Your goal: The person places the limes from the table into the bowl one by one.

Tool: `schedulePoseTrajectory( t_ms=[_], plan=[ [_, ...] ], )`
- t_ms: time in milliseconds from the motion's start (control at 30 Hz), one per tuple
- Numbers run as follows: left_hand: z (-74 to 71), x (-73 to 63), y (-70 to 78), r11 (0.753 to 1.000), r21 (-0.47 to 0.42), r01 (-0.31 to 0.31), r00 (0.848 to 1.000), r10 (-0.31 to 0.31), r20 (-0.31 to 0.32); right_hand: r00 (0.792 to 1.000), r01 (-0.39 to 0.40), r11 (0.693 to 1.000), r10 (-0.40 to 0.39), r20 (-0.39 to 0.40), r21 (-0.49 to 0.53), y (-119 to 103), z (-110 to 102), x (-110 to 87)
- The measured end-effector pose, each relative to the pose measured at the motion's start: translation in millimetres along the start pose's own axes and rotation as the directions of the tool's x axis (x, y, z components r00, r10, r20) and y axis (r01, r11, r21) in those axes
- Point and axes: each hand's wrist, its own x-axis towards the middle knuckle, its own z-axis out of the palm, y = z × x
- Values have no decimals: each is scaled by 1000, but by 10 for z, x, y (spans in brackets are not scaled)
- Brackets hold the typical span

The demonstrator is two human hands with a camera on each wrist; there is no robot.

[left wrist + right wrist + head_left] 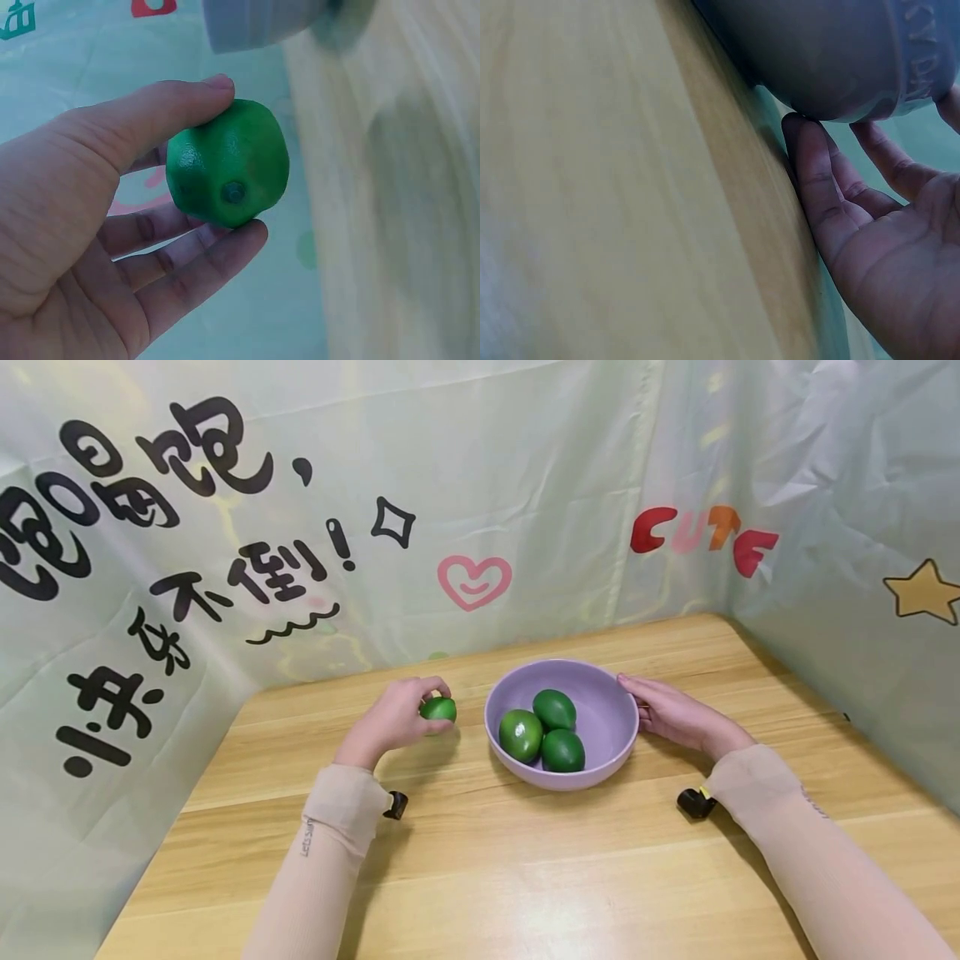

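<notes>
My left hand (397, 714) grips a green lime (438, 713) between thumb and fingers, to the left of the bowl. In the left wrist view the lime (229, 161) shows a round stem mark facing the camera, with the thumb above and fingertips beneath. A purple bowl (611, 727) stands on the table with three more limes inside: one at the left (521, 735), one at the back (555, 709), one in front (562, 751). My right hand (678, 714) rests its fingertips against the bowl's right side; the right wrist view shows them touching its outer wall (825, 60).
The wooden table (495, 877) carries the bowl. A pale printed curtain (540, 510) hangs behind and along both sides of it. Small black devices are strapped to both wrists, one at the left (396, 805) and one at the right (696, 803).
</notes>
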Motion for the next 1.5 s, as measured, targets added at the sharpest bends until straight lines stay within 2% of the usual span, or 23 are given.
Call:
schedulePoseTrajectory(
  t_ms=[200, 367, 733, 933, 1167, 1500],
  plan=[
    [-96, 72, 166, 999, 15, -45, 998, 46, -39, 1000, 2, 1000, -2, -8, 4, 4, -7, -2],
    [-143, 137, 337, 997, 11, -73, 996, 74, -45, 1000, 8, 1000, -8, -9, 8, -2, -10, -18],
    [-183, 284, 725, 985, -15, -174, 984, 173, -52, 1000, -1, 1000, 1, -19, 18, -1, -12, 3],
    [-115, 388, 904, 975, -19, -220, 975, 220, -19, 1000, 4, 999, -4, -17, 32, 3, -21, -9],
    [35, 524, 1053, 960, -22, -278, 960, 279, 27, 1000, -2, 1000, 3, -20, 22, 6, -16, -8],
    [233, 679, 1256, 952, -18, -304, 947, 304, 104, 1000, -5, 1000, 5, -15, 12, 2, -16, -1]
  ],
)
